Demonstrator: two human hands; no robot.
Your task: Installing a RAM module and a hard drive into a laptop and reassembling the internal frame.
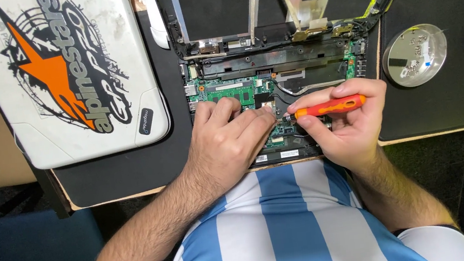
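Right hand (344, 125) fingers pinch a slim orange screwdriver (328, 107); left hand (230, 139) fingers press the green circuit board (227, 92).

Your left hand (227, 140) covers the screwdriver (328, 107) tip and the board (227, 90) beneath, and the top edge crops the open laptop (270, 55).

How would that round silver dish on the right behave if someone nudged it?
The round silver dish looks shallow and flat-bottomed, so it would probably slide on the black mat rather than tip. It seems thin metal, likely light. The small bits lying in it might shift or rattle.
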